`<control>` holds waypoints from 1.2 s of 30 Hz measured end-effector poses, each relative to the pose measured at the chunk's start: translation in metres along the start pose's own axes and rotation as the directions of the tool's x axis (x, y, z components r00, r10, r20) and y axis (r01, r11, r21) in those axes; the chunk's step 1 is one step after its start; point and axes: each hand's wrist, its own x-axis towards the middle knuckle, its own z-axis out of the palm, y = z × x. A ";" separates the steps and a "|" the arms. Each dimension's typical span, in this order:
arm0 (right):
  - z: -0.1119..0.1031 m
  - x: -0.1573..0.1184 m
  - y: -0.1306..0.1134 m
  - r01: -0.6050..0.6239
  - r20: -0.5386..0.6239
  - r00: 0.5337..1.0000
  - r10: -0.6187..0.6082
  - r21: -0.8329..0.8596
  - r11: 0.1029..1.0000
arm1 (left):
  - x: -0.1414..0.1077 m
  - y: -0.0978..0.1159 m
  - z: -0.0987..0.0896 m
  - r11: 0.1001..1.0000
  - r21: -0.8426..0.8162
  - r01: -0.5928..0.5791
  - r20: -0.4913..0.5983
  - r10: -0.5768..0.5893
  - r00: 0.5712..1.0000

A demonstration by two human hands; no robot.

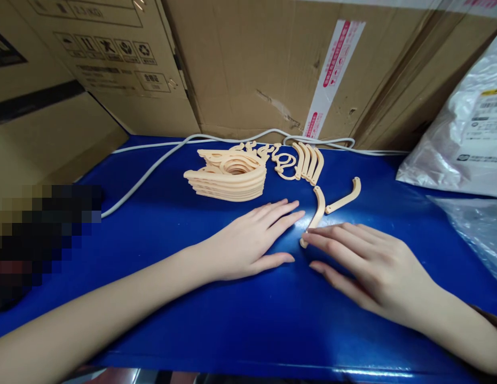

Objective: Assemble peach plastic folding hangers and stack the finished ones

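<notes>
My left hand (256, 240) lies flat on the blue tabletop, fingers stretched toward a curved cream-coloured strip (319, 205) but apart from it. Over that strip's near end is my right hand (368, 261), its fingertips resting there and its thumb spread away. Part of the strip is hidden under those fingers. A second curved strip (346, 198) lies loose just beyond the right hand. Behind the left hand stands a stack of flat cream-coloured pieces (228, 184) with round holes through them. Both hands are empty.
Several more curved strips (308, 162) lie side by side at the back, near small rings (286, 159) and hooked pieces. A white cable (152, 169) runs along large cardboard boxes (248, 64). Plastic bags (452, 138) occupy the right. The blue table's edge (248, 368) is in front.
</notes>
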 end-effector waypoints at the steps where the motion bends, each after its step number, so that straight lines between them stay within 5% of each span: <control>1: 0.000 -0.001 0.001 -0.033 -0.003 0.999 0.033 -0.039 0.999 | 0.000 0.000 0.000 1.000 0.002 -0.009 -0.003 0.009 1.000; 6: 0.011 -0.005 0.017 -0.274 -0.026 0.959 0.282 -0.339 0.900 | 0.000 0.000 0.000 0.998 0.018 -0.065 0.018 0.065 0.998; 15: 0.021 -0.003 0.036 -0.297 0.044 0.946 0.320 -0.274 0.915 | 0.000 0.000 0.000 0.980 0.054 -0.191 0.040 0.189 0.981; 23: 0.003 -0.003 0.002 -0.120 -0.011 0.993 0.120 0.033 0.992 | -0.001 0.003 -0.005 0.964 0.049 -0.263 -0.139 0.267 0.954; 28: -0.004 -0.002 -0.011 0.095 -0.011 0.995 -0.097 0.334 0.938 | -0.001 0.004 -0.008 0.966 0.059 -0.251 -0.129 0.257 0.958; 36: 0.007 0.001 0.010 -0.074 -0.023 0.997 0.078 0.159 0.985 | -0.001 0.001 -0.002 0.974 0.050 -0.222 0.030 0.221 0.975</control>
